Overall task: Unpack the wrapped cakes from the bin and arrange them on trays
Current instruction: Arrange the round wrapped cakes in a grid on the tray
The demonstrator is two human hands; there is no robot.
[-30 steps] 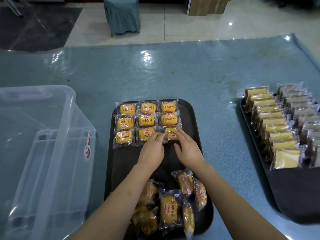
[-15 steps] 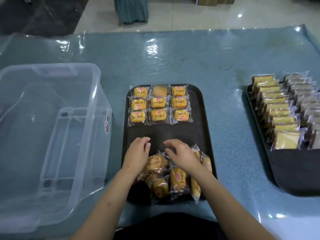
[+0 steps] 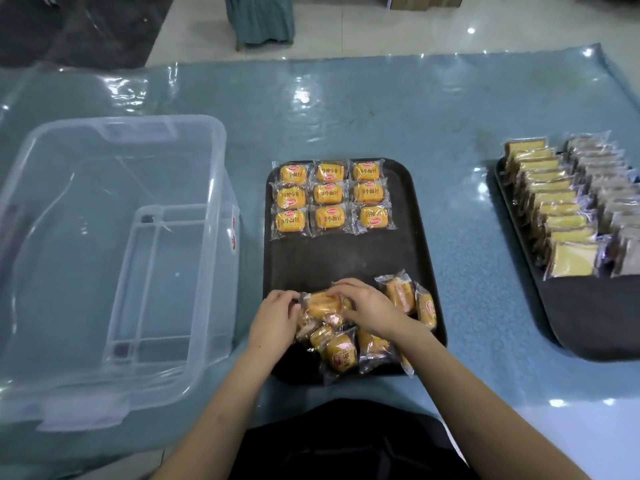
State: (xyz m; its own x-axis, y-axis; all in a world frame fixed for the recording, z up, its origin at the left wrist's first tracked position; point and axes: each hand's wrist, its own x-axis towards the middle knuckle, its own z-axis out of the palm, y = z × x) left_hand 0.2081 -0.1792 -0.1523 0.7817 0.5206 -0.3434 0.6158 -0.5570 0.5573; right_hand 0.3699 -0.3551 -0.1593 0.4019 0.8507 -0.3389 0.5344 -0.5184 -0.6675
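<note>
A dark tray (image 3: 346, 258) lies in front of me. Its far end carries a neat three-by-three block of wrapped yellow cakes (image 3: 330, 195). A loose heap of wrapped cakes (image 3: 349, 344) sits at its near end. My left hand (image 3: 275, 318) pinches the left edge of the top cake (image 3: 323, 304) in the heap. My right hand (image 3: 367, 308) grips the same cake from the right, fingers curled over it. The clear plastic bin (image 3: 114, 258) stands empty on the left.
A second dark tray (image 3: 585, 313) at the right holds rows of wrapped sponge slices (image 3: 554, 206). The table is covered with a blue cloth under clear plastic (image 3: 346, 109). Tiled floor and a covered chair leg (image 3: 259, 19) lie beyond.
Both hands have drawn back from the arranged block to the loose heap and have taken hold of the top cake. My view has shifted, showing more of the bin.
</note>
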